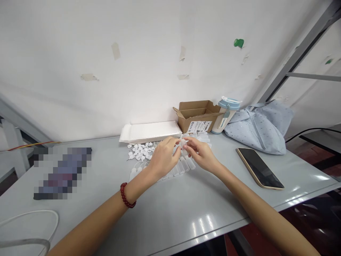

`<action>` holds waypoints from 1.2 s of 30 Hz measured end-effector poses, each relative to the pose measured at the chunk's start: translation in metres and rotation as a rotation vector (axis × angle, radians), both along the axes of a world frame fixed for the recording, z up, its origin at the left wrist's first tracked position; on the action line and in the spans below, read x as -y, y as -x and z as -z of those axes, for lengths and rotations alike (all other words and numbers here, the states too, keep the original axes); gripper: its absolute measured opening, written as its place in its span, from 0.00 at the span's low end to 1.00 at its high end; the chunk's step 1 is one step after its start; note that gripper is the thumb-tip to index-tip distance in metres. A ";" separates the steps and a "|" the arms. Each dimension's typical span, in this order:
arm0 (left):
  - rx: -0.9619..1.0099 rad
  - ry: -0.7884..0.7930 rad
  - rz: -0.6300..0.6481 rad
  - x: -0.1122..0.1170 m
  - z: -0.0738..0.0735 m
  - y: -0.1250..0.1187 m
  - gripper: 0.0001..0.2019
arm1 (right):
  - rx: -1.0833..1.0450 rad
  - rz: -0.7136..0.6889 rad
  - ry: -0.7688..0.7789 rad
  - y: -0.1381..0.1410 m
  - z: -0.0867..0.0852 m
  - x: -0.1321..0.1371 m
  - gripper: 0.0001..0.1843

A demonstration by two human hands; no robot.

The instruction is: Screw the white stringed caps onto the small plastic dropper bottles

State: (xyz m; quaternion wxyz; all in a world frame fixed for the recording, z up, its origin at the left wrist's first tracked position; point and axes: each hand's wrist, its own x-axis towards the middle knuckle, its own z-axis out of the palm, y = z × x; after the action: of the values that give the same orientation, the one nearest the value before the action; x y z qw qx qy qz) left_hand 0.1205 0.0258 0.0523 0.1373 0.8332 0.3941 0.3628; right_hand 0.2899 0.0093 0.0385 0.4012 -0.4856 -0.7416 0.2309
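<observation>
Bottle (183, 144), small and clear, is pinched between the closed fingertips of the left hand (162, 158) and right hand (203, 153), just above the table (170, 213). A row of bottles (181, 166) lies beneath (capped or not, unclear); many loose caps (140, 151) beside it suggest much remains.

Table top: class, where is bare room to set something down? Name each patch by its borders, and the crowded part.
Bare: near table edge between the forearms; the stretch between the blurred object and the caps; the gap between the right hand and the phone. Crowded: around the left hand and the small bottle both hands pinch, back to the box.
</observation>
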 end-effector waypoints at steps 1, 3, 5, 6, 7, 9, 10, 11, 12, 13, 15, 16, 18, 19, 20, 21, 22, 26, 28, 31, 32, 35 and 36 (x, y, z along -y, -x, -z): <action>0.001 0.000 -0.002 0.000 0.000 0.000 0.09 | -0.003 -0.001 0.003 0.000 0.000 0.000 0.17; 0.002 -0.002 -0.003 0.000 0.000 0.000 0.09 | -0.010 0.003 0.012 0.000 0.000 -0.001 0.17; -0.003 -0.007 0.000 0.001 0.000 0.000 0.09 | -0.016 0.011 0.018 0.000 0.000 -0.001 0.17; -0.006 -0.013 0.002 0.000 0.000 0.000 0.09 | -0.018 0.016 0.018 0.000 0.000 -0.001 0.17; -0.011 -0.019 0.003 0.000 0.001 0.000 0.09 | -0.016 0.019 0.021 0.000 0.000 -0.001 0.16; -0.024 -0.037 0.005 0.000 0.001 0.000 0.08 | -0.011 0.019 0.024 0.000 0.001 -0.001 0.16; -0.034 -0.048 0.003 -0.001 0.001 0.000 0.08 | -0.008 0.018 0.025 0.000 0.001 -0.001 0.16; -0.045 -0.060 0.001 -0.001 0.002 0.000 0.08 | -0.004 0.018 0.028 0.000 0.001 -0.001 0.16; -0.054 -0.072 0.000 -0.002 0.002 0.000 0.07 | 0.000 0.020 0.028 0.000 0.001 -0.001 0.16; -0.057 -0.085 -0.003 -0.002 0.002 0.001 0.07 | 0.004 0.025 0.025 0.000 0.001 -0.001 0.16; -0.032 -0.127 -0.006 -0.003 0.003 0.001 0.06 | 0.010 0.031 0.014 0.000 0.001 -0.001 0.15; -0.017 -0.160 0.007 -0.003 0.003 0.002 0.06 | 0.010 0.029 0.008 0.000 0.001 -0.001 0.15; -0.031 -0.240 0.074 -0.002 0.002 0.002 0.09 | 0.002 0.020 0.007 -0.001 0.001 -0.001 0.14; -0.064 -0.278 0.118 -0.002 0.002 0.001 0.11 | -0.003 0.017 0.015 -0.002 0.000 -0.002 0.13; -0.106 -0.310 0.157 -0.002 0.002 0.001 0.13 | -0.009 0.016 0.027 -0.002 0.000 -0.002 0.13; -0.149 -0.334 0.184 -0.002 0.002 0.000 0.15 | -0.017 0.017 0.041 -0.003 -0.001 -0.003 0.13; -0.177 -0.355 0.192 -0.002 0.002 -0.001 0.16 | -0.025 0.019 0.055 -0.004 -0.001 -0.004 0.13; -0.186 -0.402 0.152 -0.005 0.009 -0.006 0.15 | -0.055 0.026 0.070 -0.007 -0.002 -0.006 0.13; -0.175 -0.405 0.121 -0.006 0.015 -0.010 0.15 | -0.027 0.033 0.081 -0.010 -0.003 -0.007 0.12; -0.195 -0.375 0.083 -0.005 0.021 -0.018 0.17 | 0.075 -0.005 0.149 -0.017 -0.005 -0.008 0.12; -0.213 -0.355 0.080 -0.005 0.022 -0.021 0.18 | 0.123 -0.014 0.171 -0.019 -0.006 -0.008 0.11; -0.278 -0.259 0.090 -0.001 0.022 -0.032 0.19 | 0.314 0.016 0.209 -0.027 -0.010 -0.009 0.11; -0.295 -0.214 0.092 0.001 0.022 -0.036 0.19 | 0.376 0.023 0.223 -0.029 -0.012 -0.009 0.12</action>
State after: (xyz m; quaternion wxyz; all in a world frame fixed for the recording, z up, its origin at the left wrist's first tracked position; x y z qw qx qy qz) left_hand 0.1565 0.0252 0.0305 0.0049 0.9043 0.3306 0.2701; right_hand 0.3190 0.0185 0.0503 0.2020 -0.5700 -0.7676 0.2122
